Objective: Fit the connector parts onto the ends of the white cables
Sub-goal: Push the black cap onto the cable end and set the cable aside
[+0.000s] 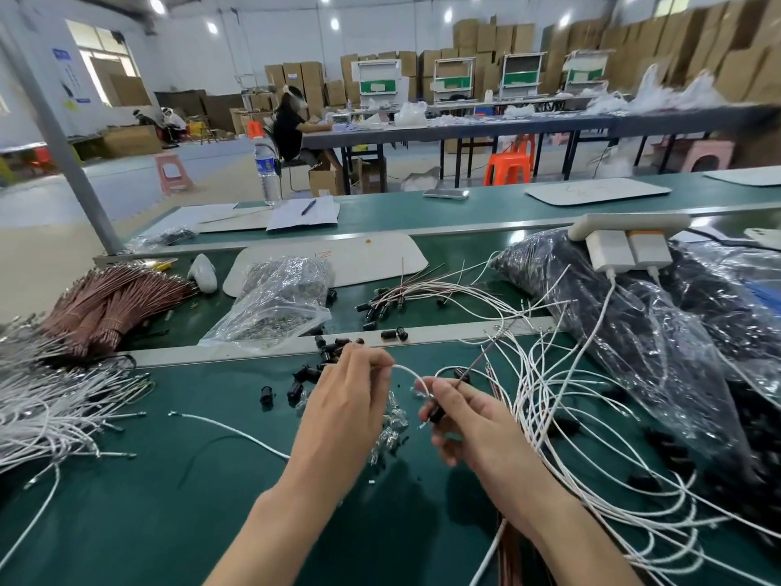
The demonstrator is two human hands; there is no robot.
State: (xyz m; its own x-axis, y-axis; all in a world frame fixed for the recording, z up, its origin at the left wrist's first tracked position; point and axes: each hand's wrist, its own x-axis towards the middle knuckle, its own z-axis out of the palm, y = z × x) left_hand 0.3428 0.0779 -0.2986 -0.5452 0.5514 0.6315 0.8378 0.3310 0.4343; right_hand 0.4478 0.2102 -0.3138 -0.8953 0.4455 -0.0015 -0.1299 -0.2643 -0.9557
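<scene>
Cables (50, 416) lie heaped at nine o'clock, their metal tips bare, so most of the work seems left. Connectors (304, 374) sit scattered just past centre. Left hand (346, 399) pinches one cable (408, 372) between curled fingers, arching it toward the right hand (469, 420). That hand's fingers curl round a black connector (437, 413) with the cable's end at it, seemingly mid-fit. Tangle (570, 416) at three o'clock carries black parts on some ends, probably finished pieces.

Hall is lit by ceiling spotlights (334, 23); cardboard boxes (676, 48) are stacked behind long tables (465, 131); orange stool (509, 160) is set on grey floor (203, 171).
</scene>
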